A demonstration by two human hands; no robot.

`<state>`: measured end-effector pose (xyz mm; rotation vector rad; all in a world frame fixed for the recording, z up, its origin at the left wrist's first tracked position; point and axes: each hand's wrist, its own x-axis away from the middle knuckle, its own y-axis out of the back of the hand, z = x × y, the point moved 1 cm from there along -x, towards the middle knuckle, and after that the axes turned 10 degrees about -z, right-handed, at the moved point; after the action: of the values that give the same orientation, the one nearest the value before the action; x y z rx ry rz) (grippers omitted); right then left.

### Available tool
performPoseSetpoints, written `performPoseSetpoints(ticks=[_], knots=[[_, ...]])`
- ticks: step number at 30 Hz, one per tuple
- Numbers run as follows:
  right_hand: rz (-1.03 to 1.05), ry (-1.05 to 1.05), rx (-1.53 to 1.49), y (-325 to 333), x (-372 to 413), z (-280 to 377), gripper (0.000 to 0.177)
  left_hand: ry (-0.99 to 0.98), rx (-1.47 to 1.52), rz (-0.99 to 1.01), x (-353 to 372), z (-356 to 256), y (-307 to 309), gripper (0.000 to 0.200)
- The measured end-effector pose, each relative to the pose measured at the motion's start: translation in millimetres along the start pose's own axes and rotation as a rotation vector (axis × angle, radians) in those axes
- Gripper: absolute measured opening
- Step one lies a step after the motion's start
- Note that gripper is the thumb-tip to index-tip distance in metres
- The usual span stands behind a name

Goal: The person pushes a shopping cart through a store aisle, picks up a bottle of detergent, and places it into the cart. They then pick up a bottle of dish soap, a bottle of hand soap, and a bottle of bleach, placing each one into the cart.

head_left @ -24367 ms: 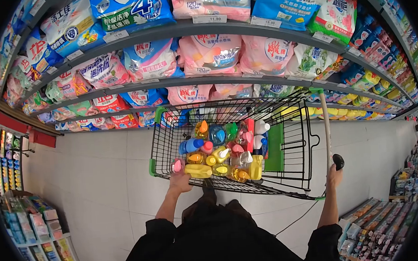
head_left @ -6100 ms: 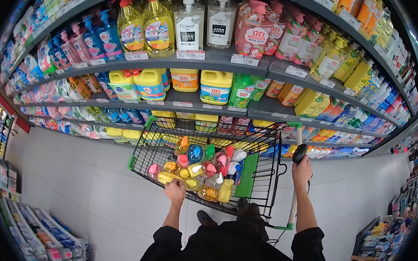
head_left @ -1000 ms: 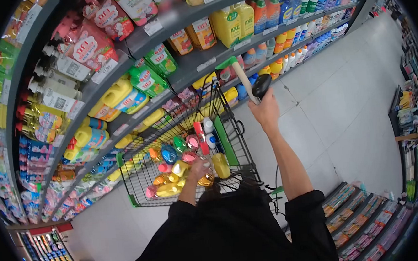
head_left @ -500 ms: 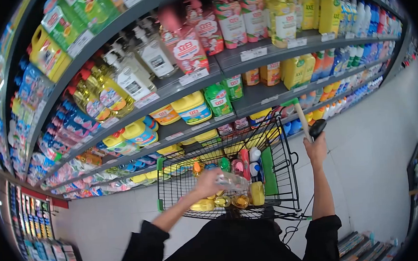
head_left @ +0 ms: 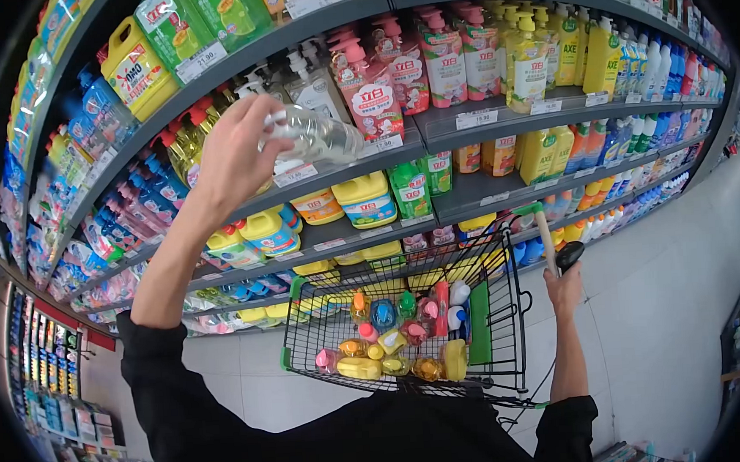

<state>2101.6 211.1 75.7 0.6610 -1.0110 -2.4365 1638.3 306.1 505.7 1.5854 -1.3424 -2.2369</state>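
Clear white-topped bottle aside, which hung tilted on its side before the middle of the display, the largest thing in view was the dark supermarket shelving, curving across the lens with rows of detergent and dish soap. Below it stood the wire shopping cart, a cluster of colourful bottles in its basket, among them a yellow jug at the near side.

The right hand was closed around the cart's pale handle, just beside a round black fitting. The left hand was raised over the shelf front, fingers wrapped narrowly about the clear bottle's top end, its base pointing right. Red pump bottles stood just behind that base; whether they touched could not be told.

The step in hand seemed a one-handed carry at shelf height. The next move, I judged, called for a firm hold near the neck, a turn of the wrist to bring the bottle upright, and care around its neighbours. Smallest was the price tag below.
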Motion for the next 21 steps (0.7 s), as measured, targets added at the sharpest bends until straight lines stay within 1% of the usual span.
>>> performPoseSetpoints(ticks=[1, 3, 4, 7, 8, 9, 11, 16, 18, 21], knots=[[0.008, 0.024, 0.010, 0, 0, 1, 0.066, -0.006, -0.002, -0.007, -6, 6, -6, 0.035], [0.010, 0.045, 0.017, 2, -1, 3, 0.066, 0.022, -0.006, -0.088, -15, 17, -19, 0.040], [0.013, 0.050, 0.012, 2, -1, 5, 0.066, 0.058, -0.026, -0.076, -20, 20, -23, 0.041], [0.005, 0.048, -0.021, 1, -2, 8, 0.066, 0.048, -0.115, -0.060, -29, 28, -33, 0.043], [0.001, 0.049, -0.041, 0, -2, 9, 0.066, 0.090, -0.123, -0.048, -31, 30, -37, 0.042], [0.001, 0.041, -0.046, -1, -2, 10, 0.066, 0.081, -0.125, -0.046, -33, 35, -41, 0.042], [0.002, 0.026, 0.005, -2, -6, 12, 0.065, 0.127, -0.141, -0.020, -38, 47, -49, 0.043], [0.001, 0.024, 0.017, 1, -8, 18, 0.065, 0.135, -0.135, 0.022, -55, 66, -66, 0.043], [0.003, 0.019, 0.005, -1, -9, 19, 0.065, 0.117, -0.132, 0.080, -62, 68, -72, 0.042], [0.019, 0.008, -0.014, 0, -8, 18, 0.064, 0.099, -0.118, 0.084, -74, 78, -85, 0.043]])
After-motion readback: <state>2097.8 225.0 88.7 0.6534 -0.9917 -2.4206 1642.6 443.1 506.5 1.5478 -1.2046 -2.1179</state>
